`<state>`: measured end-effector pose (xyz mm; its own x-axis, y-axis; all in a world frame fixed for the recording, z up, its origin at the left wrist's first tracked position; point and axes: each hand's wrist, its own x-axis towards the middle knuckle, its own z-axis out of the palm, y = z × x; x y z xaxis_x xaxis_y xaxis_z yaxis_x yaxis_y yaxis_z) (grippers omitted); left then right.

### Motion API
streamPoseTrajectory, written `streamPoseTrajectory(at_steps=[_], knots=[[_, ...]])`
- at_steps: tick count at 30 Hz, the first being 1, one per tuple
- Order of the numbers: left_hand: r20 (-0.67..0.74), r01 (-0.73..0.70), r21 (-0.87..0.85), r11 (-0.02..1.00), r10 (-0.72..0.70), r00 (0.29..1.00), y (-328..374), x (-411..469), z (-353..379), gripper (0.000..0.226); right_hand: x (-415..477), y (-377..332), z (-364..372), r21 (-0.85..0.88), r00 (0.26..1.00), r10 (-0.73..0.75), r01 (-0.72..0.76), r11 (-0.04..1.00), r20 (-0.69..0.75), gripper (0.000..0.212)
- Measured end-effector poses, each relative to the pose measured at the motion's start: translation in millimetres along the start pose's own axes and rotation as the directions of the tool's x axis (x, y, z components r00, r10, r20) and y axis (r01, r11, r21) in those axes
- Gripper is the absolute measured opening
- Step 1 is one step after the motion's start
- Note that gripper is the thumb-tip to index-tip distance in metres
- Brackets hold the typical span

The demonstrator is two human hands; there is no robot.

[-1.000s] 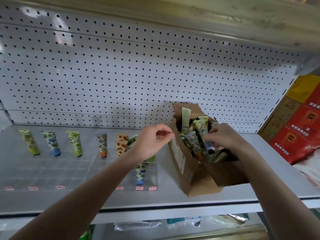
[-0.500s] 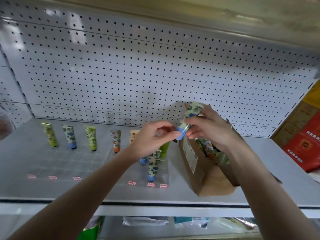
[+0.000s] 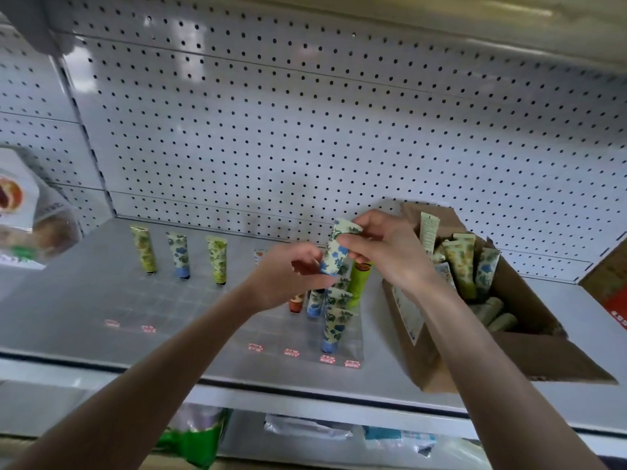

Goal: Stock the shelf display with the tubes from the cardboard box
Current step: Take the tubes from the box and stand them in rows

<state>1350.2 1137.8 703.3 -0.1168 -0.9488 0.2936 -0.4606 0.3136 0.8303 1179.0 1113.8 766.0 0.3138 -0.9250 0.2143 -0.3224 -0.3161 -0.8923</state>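
Note:
A blue-flowered tube (image 3: pixel 336 251) hangs cap down above the shelf, held between both hands. My right hand (image 3: pixel 386 249) grips its upper part and my left hand (image 3: pixel 291 276) pinches its lower end near the blue cap. Below them, several tubes stand cap down in the clear display tray (image 3: pixel 190 310): a blue-capped one (image 3: pixel 334 329) at the front, a green one (image 3: pixel 359 283) behind. Three more tubes (image 3: pixel 179 254) stand at the tray's back left. The open cardboard box (image 3: pixel 529 354) on the right holds several tubes (image 3: pixel 461 262).
The grey shelf (image 3: pixel 68 300) has a pegboard back wall (image 3: pixel 305 130). A bagged product (image 3: pixel 20 212) sits at far left and a red carton (image 3: pixel 614 290) at far right. Red price labels (image 3: pixel 325 359) line the tray's front. Packets lie on the lower shelf (image 3: pixel 305 432).
My right hand lifted the blue-flowered tube out of the box and carried it left. My left hand closed on its lower end. The view shifted right and closer.

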Motion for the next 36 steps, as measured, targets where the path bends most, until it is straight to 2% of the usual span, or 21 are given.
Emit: streamPoseTrajectory(at_steps=[2,7,9,13,20,28,36], knots=[[0.022,0.009,0.005,1.0,-0.009,1.0,-4.7,-2.5,-2.8,0.01,2.8,3.8,5.2,-0.032,0.999,-0.014,0.015,0.999,0.033,0.007],[0.041,0.024,0.043,0.999,-0.026,0.999,-18.7,-5.3,-5.2,0.017,4.6,16.2,16.0,-0.134,0.995,-0.024,0.036,0.99,0.093,0.004],[0.065,0.038,0.051,0.998,-0.041,0.997,-23.9,-5.8,-4.4,0.023,4.9,19.7,19.3,-0.177,0.995,-0.005,0.023,0.984,0.101,0.009],[0.132,0.076,0.08,0.994,-0.086,0.988,-34.5,-5.9,-0.7,0.017,5.8,25.7,22.6,-0.276,0.993,0.039,-0.007,0.961,0.109,0.015],[0.131,0.075,0.193,0.978,-0.101,0.986,-39.6,-7.8,4.9,0.015,4.0,30.4,28.2,-0.336,0.991,0.046,-0.001,0.942,0.125,0.01],[0.097,0.116,0.21,0.971,-0.139,0.986,-44.8,-12.5,11.9,0.014,2.2,33.5,29.8,-0.495,0.984,0.06,0.032,0.868,0.168,0.002],[0.119,0.111,0.291,0.95,-0.151,0.981,-45.4,-14.8,13.9,0.011,0.9,31.8,33.6,-0.59,0.984,0.08,0.031,0.807,0.162,0.005]])
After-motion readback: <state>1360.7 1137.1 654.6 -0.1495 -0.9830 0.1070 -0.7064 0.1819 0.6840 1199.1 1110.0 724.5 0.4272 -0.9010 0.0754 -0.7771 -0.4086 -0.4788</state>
